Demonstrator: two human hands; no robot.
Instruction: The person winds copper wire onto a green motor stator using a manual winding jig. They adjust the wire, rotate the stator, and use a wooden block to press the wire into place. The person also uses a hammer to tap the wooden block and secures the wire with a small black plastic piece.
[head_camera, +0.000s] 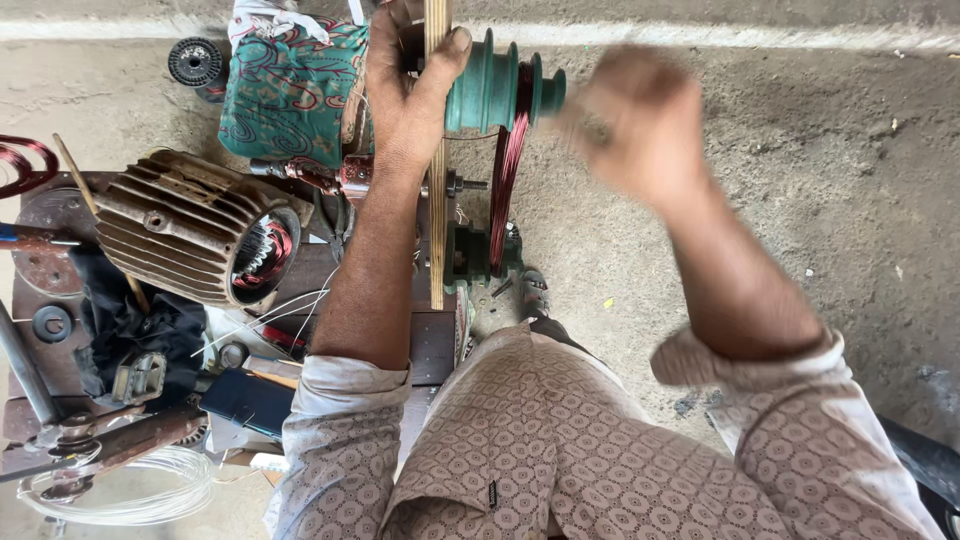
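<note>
My left hand (405, 85) grips the top of an upright wooden board (436, 200), thumb pressed against a green stepped coil former (497, 88). A loop of reddish copper wire (506, 170) hangs in one groove of the former and runs down toward a green winding machine (470, 255). My right hand (635, 120) is blurred with motion just right of the former's narrow end; what it holds cannot be made out.
A ribbed metal motor housing (190, 228) with copper windings lies at the left on a cluttered bench. A patterned teal cloth (290, 90) sits behind it. Clear tubing (140, 495), tools and a small black spool (195, 60) lie around. Bare concrete floor (800, 150) spreads right.
</note>
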